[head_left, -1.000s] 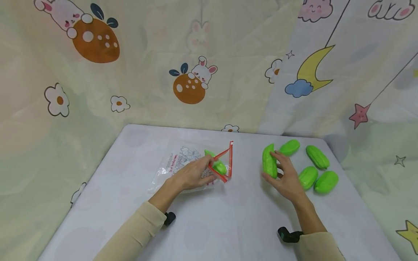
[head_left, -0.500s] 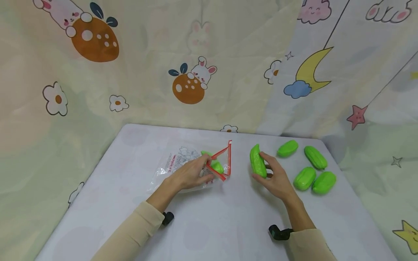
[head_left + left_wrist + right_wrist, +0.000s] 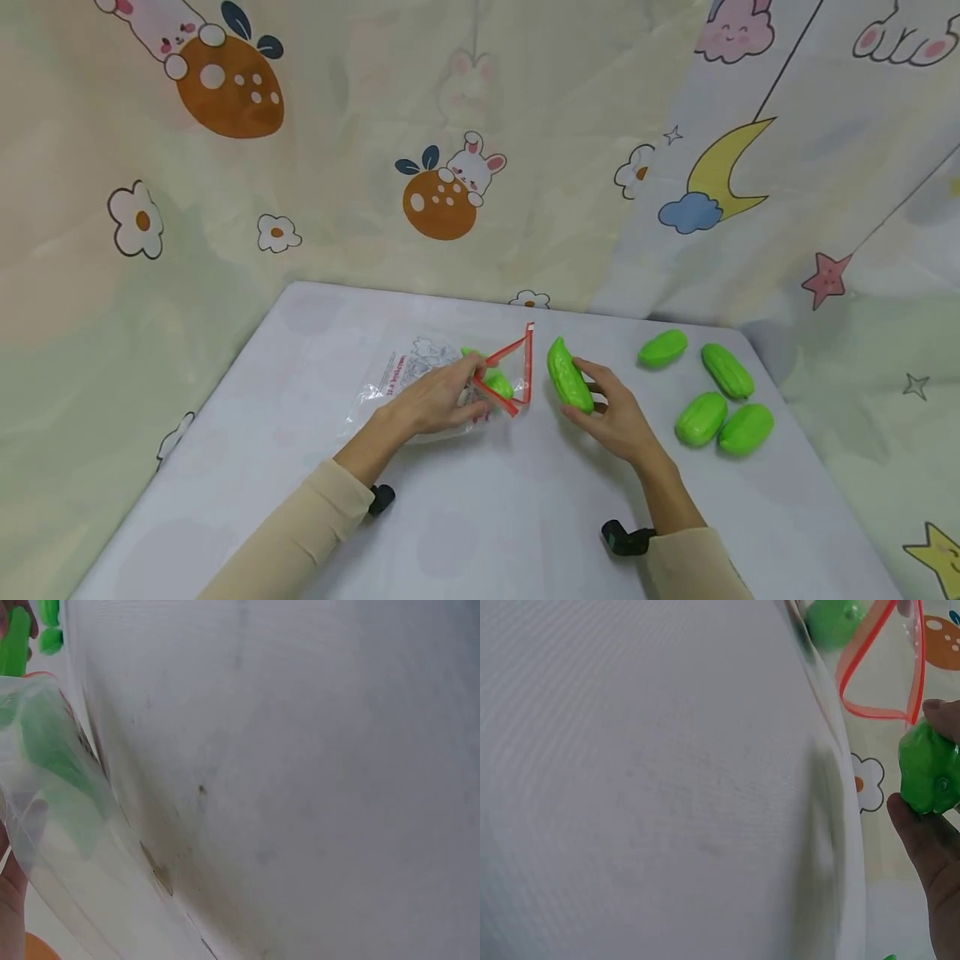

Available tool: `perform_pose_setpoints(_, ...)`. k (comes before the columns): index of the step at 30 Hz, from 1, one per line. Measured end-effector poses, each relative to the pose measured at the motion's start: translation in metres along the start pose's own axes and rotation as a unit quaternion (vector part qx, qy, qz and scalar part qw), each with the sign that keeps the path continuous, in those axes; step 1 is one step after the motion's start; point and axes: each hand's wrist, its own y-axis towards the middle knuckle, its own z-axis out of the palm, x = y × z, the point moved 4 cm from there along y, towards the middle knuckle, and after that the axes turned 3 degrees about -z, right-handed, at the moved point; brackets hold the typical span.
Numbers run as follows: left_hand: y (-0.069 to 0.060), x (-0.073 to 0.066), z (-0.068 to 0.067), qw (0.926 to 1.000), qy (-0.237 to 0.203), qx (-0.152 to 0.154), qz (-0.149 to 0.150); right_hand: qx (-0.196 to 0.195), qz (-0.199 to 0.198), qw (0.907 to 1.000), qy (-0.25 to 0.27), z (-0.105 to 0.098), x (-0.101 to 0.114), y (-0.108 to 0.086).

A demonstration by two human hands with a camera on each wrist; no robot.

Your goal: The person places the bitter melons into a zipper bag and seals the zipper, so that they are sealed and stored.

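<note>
I see L hand (image 3: 435, 402) pinching bag (image 3: 416, 365), R hand (image 3: 617, 415) gripping gourd (image 3: 567, 377); rim (image 3: 528, 367) left of R hand may snag it b/c narrow.

bright green vegetables (image 3: 568, 379), red-trimmed clear bag (image 3: 405, 379), white tabletop (image 3: 510, 508), beige sleeves (image 3: 307, 521), cartoon-print backdrop (image 3: 360, 108)

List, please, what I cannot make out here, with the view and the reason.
Head: full shape of the bagged piece; the left grip and red strip partly cover it.
Head: print on the bag; too small to read.
Left wrist: rest of the left grip; cut off by the left edge.
Right wrist: full outline of the held piece; cut off by the right edge.
Right wrist: what the green sliver is; cut off by the bottom edge.
</note>
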Motion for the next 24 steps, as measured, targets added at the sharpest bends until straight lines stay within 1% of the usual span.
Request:
perform_pose_setpoints(3, 0.001, -0.001, -0.001, 1.0, -0.003, -0.003, 0.007, 0.006, -0.007, 0.9999, -0.004, 0.003, 0.003, 0.004)
perform_pose_setpoints(7, 0.001, -0.001, -0.001, 1.0, 0.0, -0.005, 0.006, 0.018, -0.014, 0.9997, -0.005, 0.006, 0.007, 0.008)
perform_pose_setpoints(12, 0.001, 0.0, -0.002, 0.9999, 0.008, -0.012, 0.008, 0.029, -0.01, 0.9995, 0.01, 0.007, 0.006, 0.007)
perform_pose_setpoints(16, 0.001, 0.0, -0.001, 0.9999, 0.009, -0.01, 0.006, 0.046, -0.007, 0.9985, 0.028, 0.012, 0.005, 0.005)
perform_pose_setpoints(20, 0.001, -0.001, 0.0, 0.9999, 0.007, -0.011, 0.012, 0.057, 0.0, 0.9977, 0.036, 0.016, 0.005, 0.005)
perform_pose_setpoints(23, 0.001, -0.002, 0.0, 0.9998, 0.004, -0.012, 0.016, 0.06, 0.007, 0.9975, 0.037, 0.018, 0.008, 0.007)
perform_pose_setpoints(24, 0.001, -0.001, 0.0, 0.9998, 0.003, -0.011, 0.016, 0.06, 0.01, 0.9973, 0.041, 0.017, 0.014, 0.008)
